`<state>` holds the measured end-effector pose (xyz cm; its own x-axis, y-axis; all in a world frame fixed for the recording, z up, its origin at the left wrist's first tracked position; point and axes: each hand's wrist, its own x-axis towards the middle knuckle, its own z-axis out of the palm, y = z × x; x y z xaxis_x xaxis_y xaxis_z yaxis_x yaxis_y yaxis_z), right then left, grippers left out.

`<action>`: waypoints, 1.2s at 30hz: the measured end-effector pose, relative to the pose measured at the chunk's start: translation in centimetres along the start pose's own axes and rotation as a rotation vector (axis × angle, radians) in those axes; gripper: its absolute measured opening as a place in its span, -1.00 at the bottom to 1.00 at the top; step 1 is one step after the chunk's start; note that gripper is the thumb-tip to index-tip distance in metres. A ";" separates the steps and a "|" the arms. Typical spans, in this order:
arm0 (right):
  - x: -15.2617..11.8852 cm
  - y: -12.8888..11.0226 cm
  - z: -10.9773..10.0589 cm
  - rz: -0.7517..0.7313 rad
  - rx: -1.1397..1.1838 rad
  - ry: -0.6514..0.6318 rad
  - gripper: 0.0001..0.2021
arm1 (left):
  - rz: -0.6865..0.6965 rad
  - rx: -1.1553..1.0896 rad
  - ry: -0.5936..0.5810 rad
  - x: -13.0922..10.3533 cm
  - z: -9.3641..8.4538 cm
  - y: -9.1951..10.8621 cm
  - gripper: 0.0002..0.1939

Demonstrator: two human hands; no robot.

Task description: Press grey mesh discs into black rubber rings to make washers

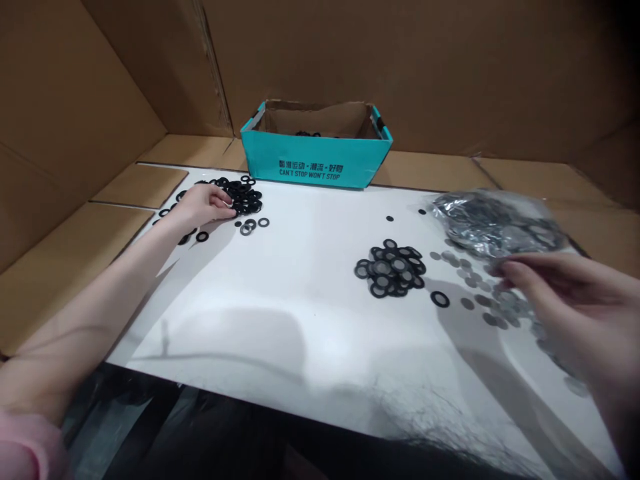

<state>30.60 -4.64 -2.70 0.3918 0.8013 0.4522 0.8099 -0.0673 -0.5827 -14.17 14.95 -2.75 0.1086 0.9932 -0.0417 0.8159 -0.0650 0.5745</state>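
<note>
My left hand (207, 203) reaches into a pile of black ring washers (243, 193) at the far left of the white board. Its thumb and fingers are curled together at the pile's edge; whatever they grip is hidden. Over on the right, my right hand (560, 293) pinches what looks like a small grey disc (494, 267), slightly blurred, above scattered grey discs (507, 303). Between the hands lies a heap of black rings with grey centres (393, 267). One such ring (440, 299) rests apart, just right of the heap.
A turquoise box (315, 157) with dark pieces inside stands at the back. A clear plastic bag (495, 220) full of grey discs lies at the back right. Cardboard walls (425, 67) enclose the white board (310, 267). Two small dark discs (389, 219) lie near the bag.
</note>
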 end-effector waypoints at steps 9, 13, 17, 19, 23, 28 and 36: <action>-0.6 -9.0 3.5 -0.072 0.464 -0.451 -0.85 | 0.024 0.047 0.221 -1.7 -2.5 1.8 -0.77; -1.6 -10.8 4.8 -0.021 0.627 -0.586 -0.87 | 0.194 -0.270 0.050 -6.0 -0.3 6.9 -0.79; -2.9 -11.7 5.6 -0.002 0.671 -0.590 -0.87 | 0.202 -0.628 -0.354 -10.2 2.8 11.2 -0.89; -3.5 -11.8 5.8 -0.019 0.685 -0.579 -0.87 | 0.155 -0.733 -0.465 -11.4 4.0 12.1 -0.89; -4.0 -11.8 5.7 -0.057 0.664 -0.571 -0.87 | 0.056 -0.901 -0.616 -12.4 5.3 11.9 -0.89; -4.2 -11.9 5.6 -0.124 0.619 -0.531 -0.88 | 0.046 -0.973 -0.620 -12.7 5.7 11.4 -0.92; -4.4 -11.9 6.1 -0.275 0.550 -0.586 -0.93 | 0.079 -0.982 -0.655 -12.9 6.2 11.7 -0.93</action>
<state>16.59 -3.79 -1.90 -0.2002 0.9356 0.2909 0.4565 0.3518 -0.8172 -2.56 0.76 -0.55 0.6428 0.7323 -0.2249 0.0392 0.2618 0.9643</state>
